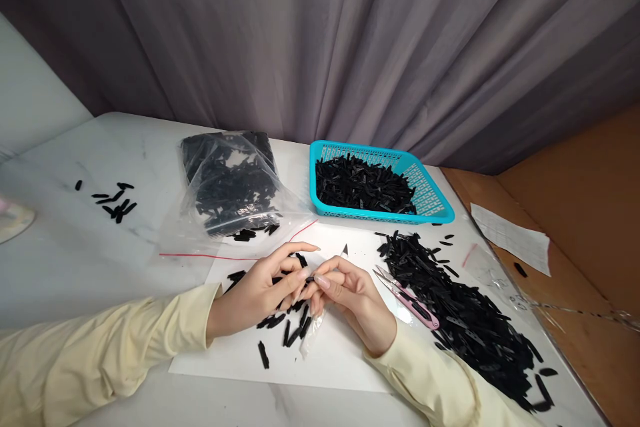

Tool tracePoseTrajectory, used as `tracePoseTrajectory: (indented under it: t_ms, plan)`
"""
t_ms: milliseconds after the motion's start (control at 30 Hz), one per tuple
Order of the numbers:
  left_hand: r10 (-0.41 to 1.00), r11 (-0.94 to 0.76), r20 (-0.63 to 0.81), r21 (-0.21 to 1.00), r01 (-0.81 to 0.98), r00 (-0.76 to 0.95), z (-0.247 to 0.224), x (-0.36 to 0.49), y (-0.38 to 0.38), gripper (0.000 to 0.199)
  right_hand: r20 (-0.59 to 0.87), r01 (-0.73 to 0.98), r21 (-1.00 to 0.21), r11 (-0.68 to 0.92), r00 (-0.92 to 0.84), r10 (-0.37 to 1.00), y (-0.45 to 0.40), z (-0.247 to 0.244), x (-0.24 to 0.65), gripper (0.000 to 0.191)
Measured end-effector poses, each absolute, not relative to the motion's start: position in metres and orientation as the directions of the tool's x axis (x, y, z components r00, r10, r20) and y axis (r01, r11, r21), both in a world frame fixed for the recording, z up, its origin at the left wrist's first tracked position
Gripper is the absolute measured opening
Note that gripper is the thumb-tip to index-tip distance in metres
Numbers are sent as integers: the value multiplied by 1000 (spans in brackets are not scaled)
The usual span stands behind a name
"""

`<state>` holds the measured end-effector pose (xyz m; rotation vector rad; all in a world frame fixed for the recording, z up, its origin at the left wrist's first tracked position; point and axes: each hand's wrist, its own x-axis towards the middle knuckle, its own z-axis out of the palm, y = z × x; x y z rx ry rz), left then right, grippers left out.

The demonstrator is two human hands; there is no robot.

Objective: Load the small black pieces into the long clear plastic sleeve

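Room opens leftward across the white marbled tabletop (125,263); a heap of slender black pieces (470,320) bounds the right. Over the white paper sheet (225,360), inside its near edge, your left hand (260,293) and right hand (355,293) pinch a small, black, elongated piece (311,279), its long axis roughly crosswise, ends mostly hidden

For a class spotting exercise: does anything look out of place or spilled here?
Yes: one black piece lies alone on the brown surface at right; it looks stray, since the large pile is on the white table.
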<state>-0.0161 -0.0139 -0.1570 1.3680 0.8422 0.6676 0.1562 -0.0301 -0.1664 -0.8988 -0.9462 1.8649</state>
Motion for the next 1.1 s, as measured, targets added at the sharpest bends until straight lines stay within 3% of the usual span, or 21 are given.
tracePoseTrajectory:
  t_ms: [267,433,567,700,800,867,967,1100]
  plan:
    - [826,79,-105,994,71,553,-156,-17,-13,32,-233,-370,-847,-381,-387,892,-29,-169,155,23]
    - [806,204,-167,979,-2,567,-156,-17,-12,34,-217,-344,-875,-342,-352,910,-30,-168,156,23]
    - [785,351,-262,935,-54,562,-155,-17,-9,37,-82,-192,-974,-116,-177,981,-14,-145,171,22]
    - [783,374,-263,923,-88,563,-153,-17,-6,38,240,195,-952,235,5,971,22,-111,193,19]
    - [793,369,-250,923,-111,556,-154,-17,-5,41,461,569,-693,443,-123,879,32,-100,194,19]
    - [791,364,-239,924,-119,563,-154,-17,-5,43,492,635,-528,563,-312,813,21,-102,182,12]
    - [806,329,-232,940,-87,545,-155,-19,-5,41,381,476,-534,699,-603,701,-7,-115,155,11]
    - [873,128,-88,990,-51,479,-154,-21,-4,30,317,420,-549,723,-696,645,-25,-134,132,13]
